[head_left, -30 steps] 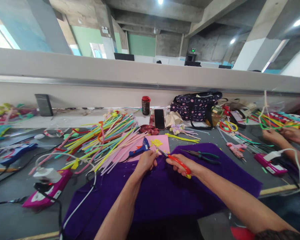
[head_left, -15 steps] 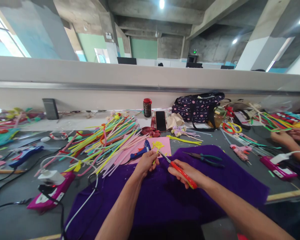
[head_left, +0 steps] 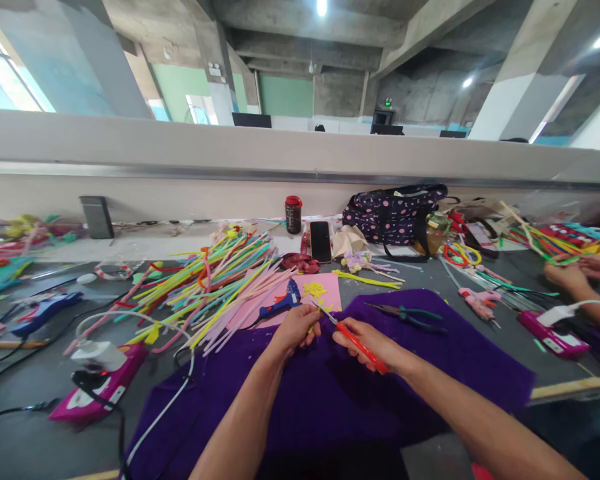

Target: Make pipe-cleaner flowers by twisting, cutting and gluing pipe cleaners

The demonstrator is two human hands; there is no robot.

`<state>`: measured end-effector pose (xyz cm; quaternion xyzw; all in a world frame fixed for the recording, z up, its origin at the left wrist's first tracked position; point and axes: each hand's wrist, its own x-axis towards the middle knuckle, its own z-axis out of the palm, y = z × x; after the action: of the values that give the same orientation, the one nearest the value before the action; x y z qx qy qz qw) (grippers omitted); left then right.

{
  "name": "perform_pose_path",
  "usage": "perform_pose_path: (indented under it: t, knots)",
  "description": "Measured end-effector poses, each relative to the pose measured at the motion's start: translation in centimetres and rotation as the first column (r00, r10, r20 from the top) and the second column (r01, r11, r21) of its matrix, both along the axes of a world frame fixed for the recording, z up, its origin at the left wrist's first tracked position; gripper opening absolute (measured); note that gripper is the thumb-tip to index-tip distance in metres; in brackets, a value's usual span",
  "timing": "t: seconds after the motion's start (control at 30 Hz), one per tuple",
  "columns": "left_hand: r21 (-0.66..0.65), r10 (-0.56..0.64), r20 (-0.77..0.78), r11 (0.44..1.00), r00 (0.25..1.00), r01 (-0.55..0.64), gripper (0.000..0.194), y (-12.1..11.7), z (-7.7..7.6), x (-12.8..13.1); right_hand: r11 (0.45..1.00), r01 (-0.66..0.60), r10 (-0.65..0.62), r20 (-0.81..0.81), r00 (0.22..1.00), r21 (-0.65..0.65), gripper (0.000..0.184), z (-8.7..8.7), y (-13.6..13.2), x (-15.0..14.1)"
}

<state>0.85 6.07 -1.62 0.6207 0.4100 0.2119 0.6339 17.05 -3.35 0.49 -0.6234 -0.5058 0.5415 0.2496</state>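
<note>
My left hand (head_left: 296, 327) is closed, pinching a short yellow pipe cleaner (head_left: 311, 329), mostly hidden by the fingers. In my right hand (head_left: 375, 337) are red-handled scissors (head_left: 361, 345), their tips close to the left fingertips. Whether the blades touch the yellow piece I cannot make out. Just beyond the hands, small yellow cut pieces (head_left: 315, 289) lie on a pink sheet (head_left: 333, 283). A blue glue gun (head_left: 280, 303) rests on that sheet, left of the pieces. Both hands are over a purple cloth (head_left: 330, 407).
Many coloured pipe cleaners (head_left: 215, 280) spread to the left. Pliers (head_left: 405, 313) lie on the cloth at right. A phone (head_left: 321, 241), a dark bottle (head_left: 293, 215) and a patterned bag (head_left: 395, 213) stand behind. Power strips (head_left: 100, 393) with cables flank me. Another person's hands (head_left: 575, 277) work at far right.
The scissors have shifted slightly left, and their tips are closer to my left fingertips. The view has moved a little; both hands keep their grip.
</note>
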Motion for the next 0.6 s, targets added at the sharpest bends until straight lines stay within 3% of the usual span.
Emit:
perform_pose_path:
  t: [0.17, 0.33, 0.6]
  knots:
    - [0.122, 0.061, -0.160, 0.992, 0.985, -0.041, 0.023, 0.1, -0.3, 0.0, 0.998, 0.036, -0.036, 0.006, 0.999, -0.053, 0.042, 0.0, 0.9, 0.1]
    - [0.191, 0.056, -0.242, 0.982, 0.969, -0.009, 0.019, 0.4, -0.8, -0.1, 0.992, 0.086, -0.092, -0.060, 0.994, -0.097, 0.037, -0.2, 1.9, 0.3]
    - [0.072, 0.129, -0.029, 0.989, 0.991, -0.127, 0.024, 0.8, -0.3, -0.4, 0.994, 0.103, -0.109, -0.161, 0.981, -0.041, 0.047, -0.6, 0.6, 1.1]
